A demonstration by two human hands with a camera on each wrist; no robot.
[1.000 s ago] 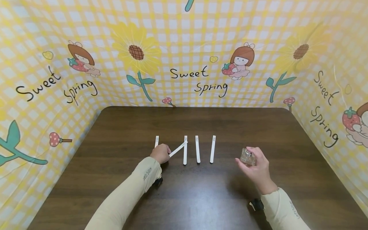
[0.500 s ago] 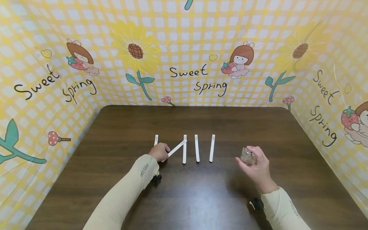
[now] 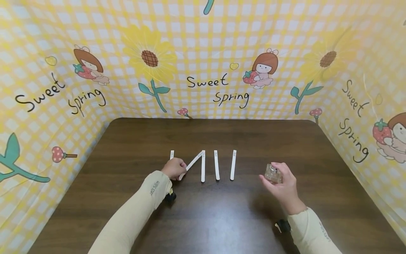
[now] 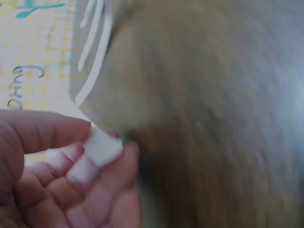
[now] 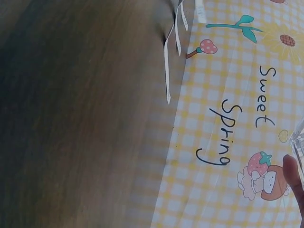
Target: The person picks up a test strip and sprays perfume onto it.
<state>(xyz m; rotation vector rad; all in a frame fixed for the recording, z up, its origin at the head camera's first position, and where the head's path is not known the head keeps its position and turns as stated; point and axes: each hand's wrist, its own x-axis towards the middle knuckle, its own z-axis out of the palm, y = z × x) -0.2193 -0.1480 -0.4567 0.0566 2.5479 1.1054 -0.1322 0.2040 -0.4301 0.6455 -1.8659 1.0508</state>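
In the head view my left hand [image 3: 174, 169] pinches a white paper test strip [image 3: 194, 160] between thumb and fingers. That strip slants up to the right, its far tip at the top of a strip lying flat [image 3: 203, 169]; touching or above it, I cannot tell. The left wrist view has the pinched end of the strip [image 4: 103, 147] in my fingers, somewhat blurred. A further strip [image 3: 172, 154] is partly hidden behind the left hand. My right hand [image 3: 285, 187] holds a small clear glass perfume bottle [image 3: 272, 174], the index finger on its top; only the bottle's edge shows in the right wrist view.
Two more white strips, one left [image 3: 217, 165] and one right [image 3: 233, 165], lie between the hands, spaced apart. The dark wooden table [image 3: 203, 218] meets a yellow checked cloth [image 3: 206, 46] at its back and sides. Black wrist straps show under both sleeves.
My left hand has shifted slightly left, and the far tip of its slanted strip has risen to the top of the flat strip. The right hand keeps the bottle in about the same place.
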